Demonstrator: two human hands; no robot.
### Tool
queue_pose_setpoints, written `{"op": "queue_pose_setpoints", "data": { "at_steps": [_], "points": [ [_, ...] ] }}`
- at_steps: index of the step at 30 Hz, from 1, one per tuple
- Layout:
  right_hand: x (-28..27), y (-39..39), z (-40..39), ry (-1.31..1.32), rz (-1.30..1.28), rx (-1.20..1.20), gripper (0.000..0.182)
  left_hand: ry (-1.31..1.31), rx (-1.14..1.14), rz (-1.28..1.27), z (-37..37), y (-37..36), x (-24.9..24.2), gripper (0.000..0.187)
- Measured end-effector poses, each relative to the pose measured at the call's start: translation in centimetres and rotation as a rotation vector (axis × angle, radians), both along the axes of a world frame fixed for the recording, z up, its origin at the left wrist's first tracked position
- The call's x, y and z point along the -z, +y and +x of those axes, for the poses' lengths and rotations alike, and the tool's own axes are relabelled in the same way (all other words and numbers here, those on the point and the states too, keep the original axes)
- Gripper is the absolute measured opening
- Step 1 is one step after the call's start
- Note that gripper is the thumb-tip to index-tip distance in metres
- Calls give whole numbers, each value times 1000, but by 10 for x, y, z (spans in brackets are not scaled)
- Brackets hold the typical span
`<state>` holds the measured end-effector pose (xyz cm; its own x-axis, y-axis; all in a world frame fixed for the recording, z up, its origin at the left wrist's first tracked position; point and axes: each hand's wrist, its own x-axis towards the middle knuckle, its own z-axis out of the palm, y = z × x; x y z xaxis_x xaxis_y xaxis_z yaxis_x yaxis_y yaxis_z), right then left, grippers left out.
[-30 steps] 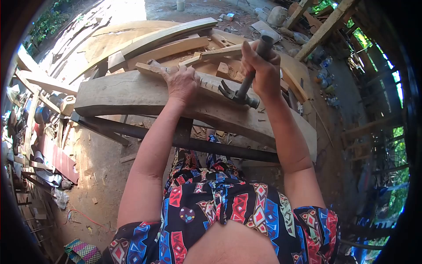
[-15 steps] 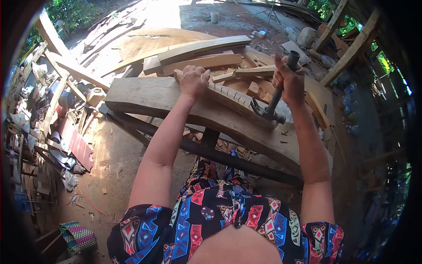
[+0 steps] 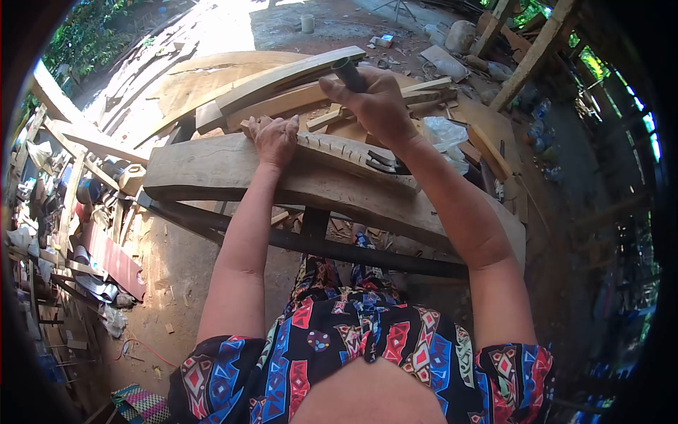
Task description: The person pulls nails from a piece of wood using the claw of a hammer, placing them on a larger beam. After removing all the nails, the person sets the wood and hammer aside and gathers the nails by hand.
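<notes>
My left hand (image 3: 274,141) is closed over the left end of a notched piece of wood (image 3: 328,148), pressing it on a thick, rough plank (image 3: 194,168). A row of short cuts runs along the upper edge of the notched piece. My right hand (image 3: 381,109) is wrapped round the handle of a claw hammer (image 3: 349,75), its handle end pointing up and away. The hammer's claw lies right at the notched wood, toward its right end. My right forearm and hand hide part of the hammer and the plank's right side.
Dark metal bars (image 3: 339,254) support the plank. Behind it lie long boards (image 3: 296,71), offcuts and a clear plastic bag (image 3: 445,138). Timber scraps and a reddish panel (image 3: 113,258) lean at left, with a woven basket (image 3: 141,404) below. Wooden posts (image 3: 533,60) stand at right.
My right hand has moved left with the hammer, bringing its claw from over the plank onto the notched wood. My left hand keeps its hold. The view has shifted slightly, and the plastic bag now shows.
</notes>
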<state>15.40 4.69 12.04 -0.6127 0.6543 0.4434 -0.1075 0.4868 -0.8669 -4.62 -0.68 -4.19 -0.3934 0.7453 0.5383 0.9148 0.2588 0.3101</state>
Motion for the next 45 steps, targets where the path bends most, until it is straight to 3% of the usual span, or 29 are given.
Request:
{"op": "queue_pose_setpoints", "data": {
  "at_steps": [5, 8, 9, 11, 15, 17, 18, 20, 21, 23, 26, 27, 30, 35, 39, 43, 45],
  "points": [
    [4, -3, -2, -57, 143, 59, 31, 99, 23, 121, -7, 9, 13, 43],
    [0, 3, 55, 121, -142, -22, 26, 109, 65, 119, -4, 6, 9, 41],
    [5, 17, 82, 250, -380, -225, 27, 101, 86, 128, -6, 5, 8, 41],
    [10, 4, 81, 166, -242, -128, 24, 117, 63, 127, -9, 2, 11, 40],
    [4, 2, 70, 209, -345, -86, 25, 152, 49, 153, -5, 8, 13, 39],
    [1, -7, 53, 59, -164, -8, 25, 153, 59, 165, -1, 8, 11, 39],
    [6, -11, 39, 64, -164, -3, 25, 117, 56, 138, 1, 6, 6, 39],
    [20, -19, 15, 41, 188, -4, 29, 80, 57, 104, 3, 4, 4, 40],
    [16, -20, 18, 41, 186, 0, 29, 84, 62, 125, 2, 5, 5, 40],
    [5, -23, 25, 101, -27, -40, 26, 86, 72, 145, 0, 7, 7, 41],
    [9, -12, 57, 162, -73, -88, 22, 97, 18, 65, 1, 8, 10, 42],
    [8, -7, 83, 220, -240, -136, 20, 92, 46, 108, 1, 6, 10, 43],
    [13, -7, 87, 245, -257, -221, 21, 99, 68, 170, -3, 1, 13, 43],
    [4, 12, 70, 192, -329, -117, 23, 69, 51, 185, 7, 6, 10, 43],
    [3, -6, 27, 32, 7, 71, 31, 82, 32, 178, 6, 4, 11, 44],
    [15, -2, 3, 62, -11, 109, 32, 111, 4, 220, 10, 4, 9, 44],
    [22, -8, -5, 40, 163, 139, 33, 117, 22, 247, 8, 3, 8, 44]
  ]
}}
